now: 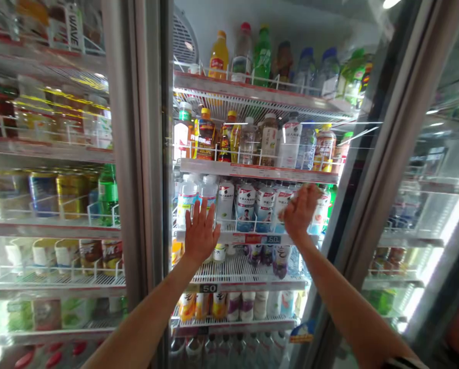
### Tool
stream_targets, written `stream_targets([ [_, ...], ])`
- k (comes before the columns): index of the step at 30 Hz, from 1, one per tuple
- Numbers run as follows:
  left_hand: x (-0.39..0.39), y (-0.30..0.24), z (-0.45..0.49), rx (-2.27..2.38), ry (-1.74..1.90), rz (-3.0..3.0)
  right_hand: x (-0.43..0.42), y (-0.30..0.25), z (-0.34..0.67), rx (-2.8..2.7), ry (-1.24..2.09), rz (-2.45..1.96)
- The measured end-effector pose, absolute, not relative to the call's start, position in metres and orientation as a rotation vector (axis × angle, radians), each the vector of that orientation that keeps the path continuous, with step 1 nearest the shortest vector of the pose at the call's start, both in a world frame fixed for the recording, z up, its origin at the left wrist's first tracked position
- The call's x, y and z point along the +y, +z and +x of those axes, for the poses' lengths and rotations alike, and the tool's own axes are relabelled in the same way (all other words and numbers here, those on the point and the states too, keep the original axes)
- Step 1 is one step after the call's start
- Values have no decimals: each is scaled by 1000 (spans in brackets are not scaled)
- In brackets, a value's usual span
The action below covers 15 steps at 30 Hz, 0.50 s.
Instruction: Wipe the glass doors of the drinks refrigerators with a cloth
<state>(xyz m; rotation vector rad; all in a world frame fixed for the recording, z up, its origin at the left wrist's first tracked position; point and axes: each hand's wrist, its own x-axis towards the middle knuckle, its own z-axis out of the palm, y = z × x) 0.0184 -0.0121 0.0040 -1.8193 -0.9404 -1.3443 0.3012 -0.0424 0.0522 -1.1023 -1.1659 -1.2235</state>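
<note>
You are standing at an open drinks fridge and holding both hands up in front of its third shelf (248, 237) from the top.

Left hand (200, 231): you are spreading it flat and fully open, palm toward the shelf, gripping nothing. Its fingertips are overlapping the lower part of the clear bottles (193, 197) at the left end of the row (contact or a small gap: cannot tell from this angle).

Right hand (300, 211): you are holding it open as well, fingers stretched out and close together, with nothing in it. It is showing blurred, so the fingertips are not reading clearly. It is lying in front of the white-labelled bottles (245, 204) toward the right end of the same row; whether it is touching one cannot be told.

The white-labelled bottles are standing upright behind the wire rail, side by side, between your two hands and just above the red price strip (252, 239).

Surroundings: small purple-and-white bottles (277, 259) are sitting on the shelf below. An orange bottle (219, 54) and a green bottle (262, 54) are standing on the top shelf. The glass door (371, 169) is hanging open to your right, and a closed door (60, 154) is fronting the next section to your left.
</note>
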Motion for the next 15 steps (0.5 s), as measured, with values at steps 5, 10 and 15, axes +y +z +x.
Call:
stream_targets([
  [5,-12,4,17,-931,-1365,-1831,-43,35,233,-1559,-1333,-988],
  [10,-15,5,15,-952,-1333,-1854,-51,51,297,-1294,-1326,-1060],
  [15,-15,4,17,-974,-1332,-1860,-43,61,291,-1157,-1242,-1028],
])
